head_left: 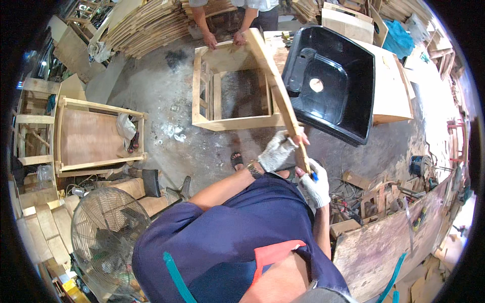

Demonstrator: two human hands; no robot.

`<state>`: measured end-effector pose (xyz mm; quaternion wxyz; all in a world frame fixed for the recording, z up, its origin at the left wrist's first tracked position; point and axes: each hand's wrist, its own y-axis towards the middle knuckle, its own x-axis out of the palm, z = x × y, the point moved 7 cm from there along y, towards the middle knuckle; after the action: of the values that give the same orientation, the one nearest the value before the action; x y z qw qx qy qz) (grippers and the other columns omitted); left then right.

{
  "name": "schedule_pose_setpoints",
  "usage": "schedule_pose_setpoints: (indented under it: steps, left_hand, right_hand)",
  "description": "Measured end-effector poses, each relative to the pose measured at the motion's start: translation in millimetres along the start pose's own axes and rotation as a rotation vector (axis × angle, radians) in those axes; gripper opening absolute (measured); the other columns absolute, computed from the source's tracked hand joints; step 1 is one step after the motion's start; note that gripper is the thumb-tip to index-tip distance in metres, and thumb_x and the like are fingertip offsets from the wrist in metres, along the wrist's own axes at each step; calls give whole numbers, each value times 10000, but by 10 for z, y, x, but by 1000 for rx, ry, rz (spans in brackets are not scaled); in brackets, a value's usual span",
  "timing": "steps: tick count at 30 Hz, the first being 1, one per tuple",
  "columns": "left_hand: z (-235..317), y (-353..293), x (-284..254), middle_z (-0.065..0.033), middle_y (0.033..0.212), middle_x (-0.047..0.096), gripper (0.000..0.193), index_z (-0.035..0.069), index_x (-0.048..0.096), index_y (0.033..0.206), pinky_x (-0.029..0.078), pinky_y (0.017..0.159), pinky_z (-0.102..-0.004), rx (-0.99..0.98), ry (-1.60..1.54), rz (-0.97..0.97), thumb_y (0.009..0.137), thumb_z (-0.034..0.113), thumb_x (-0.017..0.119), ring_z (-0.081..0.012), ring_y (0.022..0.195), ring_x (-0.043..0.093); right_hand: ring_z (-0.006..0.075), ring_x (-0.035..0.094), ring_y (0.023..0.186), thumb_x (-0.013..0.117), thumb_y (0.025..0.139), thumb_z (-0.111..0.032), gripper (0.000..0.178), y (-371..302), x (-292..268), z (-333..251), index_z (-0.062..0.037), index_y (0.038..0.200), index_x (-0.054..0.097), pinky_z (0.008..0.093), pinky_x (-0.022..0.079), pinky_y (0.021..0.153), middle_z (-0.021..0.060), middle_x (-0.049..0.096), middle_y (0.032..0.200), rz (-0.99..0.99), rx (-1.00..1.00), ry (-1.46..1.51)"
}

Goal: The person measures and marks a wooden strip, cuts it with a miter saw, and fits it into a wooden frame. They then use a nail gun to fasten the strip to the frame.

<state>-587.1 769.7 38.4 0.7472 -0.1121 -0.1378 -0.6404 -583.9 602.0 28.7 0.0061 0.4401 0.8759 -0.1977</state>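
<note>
A long, narrow wooden board (277, 83) slants away from me, its near end between my hands. My left hand (276, 152), in a whitish work glove with bare fingertips, is closed round the board near that end. My right hand (317, 187), gloved likewise, has its fingers closed at the board's near tip; a small blue thing shows there, too little of it to name. Past the board stands an open wooden frame (237, 124), box-shaped. A black sink basin (359, 76) with a round drain hole lies to the right of the board.
Across the frame, another person's hands (210, 40) rest on its far edge. A wooden panel frame (101, 162) with a plastic bag stands at left, near a fan (108, 232). Stacked wood strips (151, 28) lie behind. Tools and scraps crowd a bench (394, 237) at lower right.
</note>
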Motion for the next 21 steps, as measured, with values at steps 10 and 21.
schedule_pose_setpoints:
  steps: [10, 21]
  left_hand:
    - [-672, 569, 1802, -24, 963, 724, 328, 67, 685, 1042, 493, 856, -308, -215, -23, -306, 964, 386, 683, -118, 936, 629]
    - [-822, 1222, 2513, -21, 954, 736, 319, 25, 695, 1048, 487, 841, -263, -365, 5, -332, 966, 334, 690, -87, 919, 629]
  right_hand:
    - [29, 418, 563, 733, 934, -231, 233, -718, -1395, 614, -43, 1025, 627, 215, 312, 492, -66, 515, 696, 379, 106, 231]
    - [49, 484, 548, 701, 958, -214, 205, -485, -2172, 728, -51, 1028, 598, 221, 384, 492, -37, 547, 699, 373, 141, 350]
